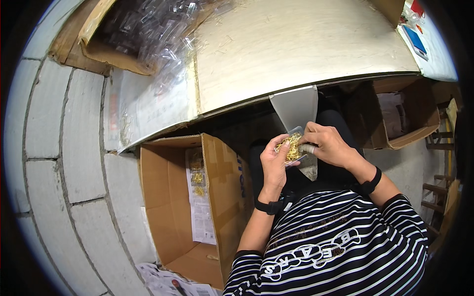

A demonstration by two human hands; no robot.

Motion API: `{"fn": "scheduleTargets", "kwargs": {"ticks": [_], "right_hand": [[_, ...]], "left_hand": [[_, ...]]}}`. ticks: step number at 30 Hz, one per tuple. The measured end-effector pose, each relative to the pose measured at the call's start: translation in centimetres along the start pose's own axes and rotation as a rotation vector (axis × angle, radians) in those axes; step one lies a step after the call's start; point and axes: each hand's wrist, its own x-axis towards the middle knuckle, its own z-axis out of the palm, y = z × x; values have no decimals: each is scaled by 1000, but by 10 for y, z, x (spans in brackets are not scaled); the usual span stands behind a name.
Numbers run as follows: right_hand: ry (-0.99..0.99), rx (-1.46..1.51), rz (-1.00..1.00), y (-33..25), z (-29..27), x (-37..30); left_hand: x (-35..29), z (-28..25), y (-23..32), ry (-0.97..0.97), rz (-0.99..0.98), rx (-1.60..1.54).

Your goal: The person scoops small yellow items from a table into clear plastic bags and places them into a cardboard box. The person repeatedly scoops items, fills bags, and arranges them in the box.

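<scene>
My left hand (274, 163) holds a small clear plastic box (295, 148) filled with thin gold-coloured metal pieces. My right hand (328, 144) grips the same box from the right, its fingers curled over the top edge and one fingertip wrapped in tape. Both hands are close together over my lap, just below the front edge of the table (306, 44). A grey metal chute (296, 106) hangs from the table edge right above the box.
An open cardboard box (173, 197) with packed bags and paper stands on the floor to my left. A pile of clear plastic boxes (148, 29) lies on the table's far left. Another open carton (405, 118) sits at right.
</scene>
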Motion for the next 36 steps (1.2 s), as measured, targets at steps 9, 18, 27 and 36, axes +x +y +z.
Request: {"fn": "scheduleTargets", "kwargs": {"ticks": [9,18,27,36], "right_hand": [[141,41,-66,-3,-8,-4],[6,-7,-51,0,1,-12],[-74,-372,-140,-7,7,-12],[-100,-430,-189,-13,-8,7]], "left_hand": [[0,2,5,41,13,-95],[1,5,2,70,52,-31],[0,1,-7,51,57,0],[1,1,3,-30,7,59]]}}
